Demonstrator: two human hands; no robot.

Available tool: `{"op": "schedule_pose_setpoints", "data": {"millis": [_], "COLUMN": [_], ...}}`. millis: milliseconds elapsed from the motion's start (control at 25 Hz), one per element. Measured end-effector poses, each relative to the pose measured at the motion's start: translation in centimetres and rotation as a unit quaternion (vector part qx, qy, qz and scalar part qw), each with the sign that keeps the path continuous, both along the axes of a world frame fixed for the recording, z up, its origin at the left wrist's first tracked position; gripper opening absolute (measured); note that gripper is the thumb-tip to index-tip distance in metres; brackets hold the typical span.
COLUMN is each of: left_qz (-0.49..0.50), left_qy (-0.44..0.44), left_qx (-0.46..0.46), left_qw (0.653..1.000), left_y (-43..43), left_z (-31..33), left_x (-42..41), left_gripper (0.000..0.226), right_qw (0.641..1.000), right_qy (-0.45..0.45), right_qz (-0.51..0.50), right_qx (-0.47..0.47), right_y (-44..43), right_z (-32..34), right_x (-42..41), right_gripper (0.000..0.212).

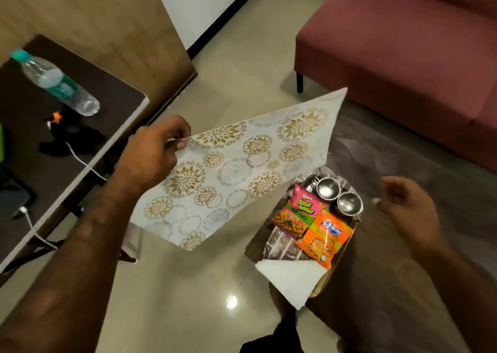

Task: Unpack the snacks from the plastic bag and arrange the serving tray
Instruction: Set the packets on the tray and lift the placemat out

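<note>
My left hand (153,151) pinches one corner of a white mat with gold and grey flower circles (231,169), which hangs stiffly over the floor. Lower right, the serving tray (349,234) rests at the edge of a dark marbled table (390,272). On the tray lie a pink snack packet (298,213), an orange snack packet (326,238) and two small steel cups (338,195). A white folded napkin (287,277) overhangs the tray's near corner. My right hand (403,204) hovers beside the tray with fingers loosely curled and nothing in it. No plastic bag is visible.
A dark side table (53,151) at the left carries a water bottle (56,82), a black object and a white cable. A maroon sofa (403,51) stands at the upper right. Glossy beige floor tiles lie between them. My foot shows below the tray.
</note>
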State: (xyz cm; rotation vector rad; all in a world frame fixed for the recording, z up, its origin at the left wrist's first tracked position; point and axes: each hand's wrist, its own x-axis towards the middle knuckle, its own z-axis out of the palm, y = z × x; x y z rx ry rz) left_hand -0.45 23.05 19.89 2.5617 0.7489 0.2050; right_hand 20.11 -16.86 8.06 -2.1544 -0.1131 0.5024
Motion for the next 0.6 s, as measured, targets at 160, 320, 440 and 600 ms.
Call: {"op": "schedule_pose_setpoints", "data": {"millis": [160, 320, 440, 600], "left_qz": [-0.058, -0.095, -0.128, -0.163], "left_qy": [-0.017, -0.040, -0.031, -0.021], "left_qx": [-0.098, -0.222, -0.272, -0.334], "left_qw": [0.993, 0.970, 0.953, 0.928], "left_y": [2.0, 1.4, 0.3, -1.5], "left_z": [4.4, 6.7, 7.0, 5.7], "left_x": [-0.7, 0.2, 1.3, 2.9], "left_gripper": [0.021, 0.021, 0.014, 0.011], "right_qw": [0.995, 0.978, 0.971, 0.980], "right_qy": [-0.020, 0.035, 0.041, 0.057], "right_qz": [0.076, 0.160, 0.164, 0.114], "right_qx": [0.060, 0.128, 0.167, 0.155], "right_y": [4.2, 3.7, 1.0, -4.4], "right_z": [6.7, 11.8, 13.6, 14.7], "right_x": [2.2, 3.5, 3.3, 2.2], "right_gripper": [0.077, 0.060, 0.025, 0.023]}}
